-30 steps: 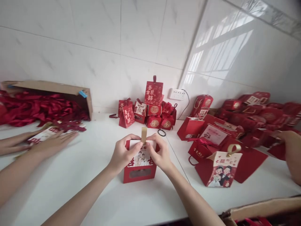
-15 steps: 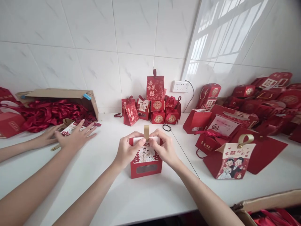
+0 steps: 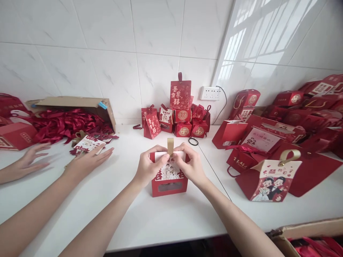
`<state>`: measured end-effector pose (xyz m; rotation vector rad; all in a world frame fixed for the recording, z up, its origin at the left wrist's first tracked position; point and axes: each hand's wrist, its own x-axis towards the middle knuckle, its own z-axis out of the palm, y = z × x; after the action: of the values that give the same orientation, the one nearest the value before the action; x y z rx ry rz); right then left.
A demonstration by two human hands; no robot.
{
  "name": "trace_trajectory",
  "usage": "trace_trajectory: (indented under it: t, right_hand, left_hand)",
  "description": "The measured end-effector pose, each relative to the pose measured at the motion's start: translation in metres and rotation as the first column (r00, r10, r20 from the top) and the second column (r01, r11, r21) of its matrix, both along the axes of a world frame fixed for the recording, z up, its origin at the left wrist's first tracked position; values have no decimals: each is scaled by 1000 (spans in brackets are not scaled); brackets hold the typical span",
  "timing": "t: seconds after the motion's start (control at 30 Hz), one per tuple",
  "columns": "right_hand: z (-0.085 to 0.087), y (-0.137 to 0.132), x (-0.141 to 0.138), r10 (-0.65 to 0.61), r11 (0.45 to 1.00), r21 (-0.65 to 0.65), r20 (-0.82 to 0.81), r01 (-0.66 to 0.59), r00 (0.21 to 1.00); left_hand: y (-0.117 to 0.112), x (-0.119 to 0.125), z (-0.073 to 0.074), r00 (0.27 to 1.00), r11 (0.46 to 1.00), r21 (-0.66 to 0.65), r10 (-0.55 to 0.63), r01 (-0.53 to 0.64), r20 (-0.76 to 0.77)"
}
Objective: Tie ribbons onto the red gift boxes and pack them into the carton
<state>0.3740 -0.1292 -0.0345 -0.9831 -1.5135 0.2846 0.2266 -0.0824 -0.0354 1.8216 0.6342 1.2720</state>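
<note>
A red gift box [image 3: 169, 187] with a white, cartoon-couple front and a clear window stands upright on the white table before me. My left hand [image 3: 152, 165] grips its top left edge, thumb pressed on the front. On the top right edge, my right hand [image 3: 190, 162] does the same, and both thumbs nearly meet at the middle. Between them a gold ribbon loop [image 3: 170, 145] sticks up from the top. The fingers behind the box are hidden.
At left, a co-worker's hands [image 3: 87, 160] are by a flat printed card [image 3: 89, 144], near a cardboard box [image 3: 72, 101] of dark red ribbons. Small red boxes [image 3: 183, 129] are stacked by the wall. A couple-print box [image 3: 277, 184] and many red boxes crowd the right.
The view has shifted slightly. My hands keep their hold on the gift box. The co-worker's hands have moved apart, one drawn away left from the card.
</note>
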Motion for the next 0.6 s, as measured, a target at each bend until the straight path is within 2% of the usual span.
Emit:
trace_trajectory:
  t: [0.13, 0.4, 0.6]
  right_hand:
    - [0, 0, 1, 5, 1000, -9, 4, -5, 1000]
    - [4, -1, 0, 2, 998, -66, -17, -3, 1000]
    - [0, -2, 1, 8, 1000, 2, -5, -8, 1000]
  left_hand:
    - [0, 0, 2, 1000, 1000, -11, 18, -19, -16]
    - [1, -1, 5, 999, 998, -47, -35, 34, -36]
    - [-1, 0, 4, 1000, 1000, -15, -24, 24, -15]
